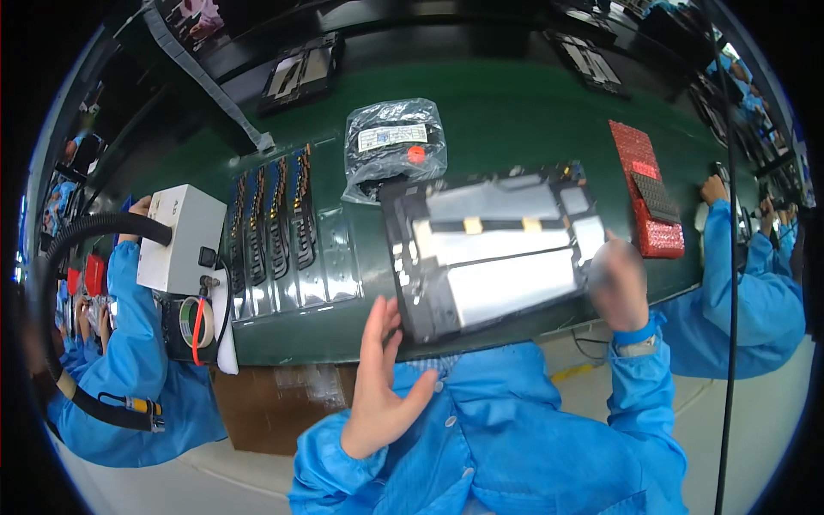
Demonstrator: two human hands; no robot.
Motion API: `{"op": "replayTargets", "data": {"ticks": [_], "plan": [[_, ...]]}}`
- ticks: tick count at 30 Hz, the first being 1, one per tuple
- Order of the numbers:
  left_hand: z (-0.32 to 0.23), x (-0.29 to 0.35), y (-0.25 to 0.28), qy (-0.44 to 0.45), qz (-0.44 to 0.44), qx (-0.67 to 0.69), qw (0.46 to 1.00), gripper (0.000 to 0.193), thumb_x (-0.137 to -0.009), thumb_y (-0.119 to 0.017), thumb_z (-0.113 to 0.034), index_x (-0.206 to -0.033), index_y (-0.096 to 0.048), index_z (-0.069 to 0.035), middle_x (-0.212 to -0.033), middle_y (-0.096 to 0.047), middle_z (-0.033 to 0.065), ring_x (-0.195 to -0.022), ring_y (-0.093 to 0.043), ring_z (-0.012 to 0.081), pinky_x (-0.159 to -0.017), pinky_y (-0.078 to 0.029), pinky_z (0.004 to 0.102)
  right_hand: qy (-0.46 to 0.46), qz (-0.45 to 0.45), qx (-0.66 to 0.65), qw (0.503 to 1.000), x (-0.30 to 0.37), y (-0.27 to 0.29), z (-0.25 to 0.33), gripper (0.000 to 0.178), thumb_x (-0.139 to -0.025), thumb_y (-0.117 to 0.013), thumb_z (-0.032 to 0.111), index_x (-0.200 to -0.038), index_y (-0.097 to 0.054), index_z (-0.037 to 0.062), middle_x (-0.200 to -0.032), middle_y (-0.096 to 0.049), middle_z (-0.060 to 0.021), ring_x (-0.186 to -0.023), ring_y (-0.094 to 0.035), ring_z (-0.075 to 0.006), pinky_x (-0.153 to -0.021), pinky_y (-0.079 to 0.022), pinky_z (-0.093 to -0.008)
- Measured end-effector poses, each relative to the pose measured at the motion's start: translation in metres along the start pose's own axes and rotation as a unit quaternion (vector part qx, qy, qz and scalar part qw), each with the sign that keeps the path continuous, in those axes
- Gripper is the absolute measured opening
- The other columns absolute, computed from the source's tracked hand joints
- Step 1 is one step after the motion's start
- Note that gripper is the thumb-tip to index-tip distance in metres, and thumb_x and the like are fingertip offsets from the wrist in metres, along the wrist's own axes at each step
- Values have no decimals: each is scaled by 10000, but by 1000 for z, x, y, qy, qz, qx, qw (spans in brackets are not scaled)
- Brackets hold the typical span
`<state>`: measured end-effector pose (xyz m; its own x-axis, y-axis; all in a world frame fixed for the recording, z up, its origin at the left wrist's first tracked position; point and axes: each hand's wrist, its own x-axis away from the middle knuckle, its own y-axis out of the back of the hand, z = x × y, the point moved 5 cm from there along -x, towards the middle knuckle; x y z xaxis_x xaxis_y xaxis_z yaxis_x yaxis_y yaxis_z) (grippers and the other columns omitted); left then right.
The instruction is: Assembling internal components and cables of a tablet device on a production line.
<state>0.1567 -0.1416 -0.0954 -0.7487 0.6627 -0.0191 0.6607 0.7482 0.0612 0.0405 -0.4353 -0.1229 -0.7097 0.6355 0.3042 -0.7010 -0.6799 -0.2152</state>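
The flat device chassis (506, 249), a dark frame with silver plates inside, is over the near edge of the green table (506, 129). The left hand (378, 399) is just beside the chassis's lower left edge, fingers spread and thumb held apart. The right hand (622, 292) is at the chassis's right edge; motion blurs it, so I cannot tell whether its fingers pinch the frame or merely rest there.

Behind the chassis's upper left corner, a clear plastic bag (356, 176) holds dark contents and carries a white label (392, 137) and an orange-red dot (416, 154). Left of the chassis, a clear slotted tray (340, 257) holds four rows of dark parts (302, 206) with orange bits. Right of the chassis lies red bubble wrap (631, 146) with a grey board (655, 197) upon it. A cardboard box (257, 412) sits lower than the chassis, to its left, below the table's edge.
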Motion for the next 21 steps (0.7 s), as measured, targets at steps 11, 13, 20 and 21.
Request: {"op": "replayTargets", "data": {"ticks": [11,13,20,21], "plan": [[-74,-268,48,-254,-74,-329,907,530,-770,-542,-127,-1246,-365,28,-1184,-462,201,-1126,-434,338,-962,-342,359,114,-16,-75,990,-239,-89,85,228,-794,-645,276,-948,-577,121,-740,-535,42,-458,-375,-63,-433,-333,-205],[-60,-306,50,-291,-74,-430,851,512,-752,-535,-105,-1225,-389,27,-1171,-465,208,-1105,-438,355,-952,-354,377,93,-57,-64,992,-275,-95,75,289,-760,-672,318,-955,-556,138,-646,-434,55,-446,-372,-65,-415,-328,-223],[-19,-402,51,-261,-26,-523,811,462,-761,-509,-127,-1195,-428,11,-1172,-483,180,-1092,-456,335,-930,-381,392,65,11,-30,997,-328,-118,51,345,-786,-642,321,-1029,-541,99,-627,-451,43,-418,-361,-52,-386,-319,-200],[-13,-417,52,-238,-34,-530,813,470,-762,-507,-136,-1201,-430,12,-1185,-481,183,-1101,-454,336,-936,-379,389,75,0,-10,997,-331,-117,47,362,-785,-640,340,-1033,-537,96,-631,-463,38,-421,-370,-53,-385,-324,-199]]}}
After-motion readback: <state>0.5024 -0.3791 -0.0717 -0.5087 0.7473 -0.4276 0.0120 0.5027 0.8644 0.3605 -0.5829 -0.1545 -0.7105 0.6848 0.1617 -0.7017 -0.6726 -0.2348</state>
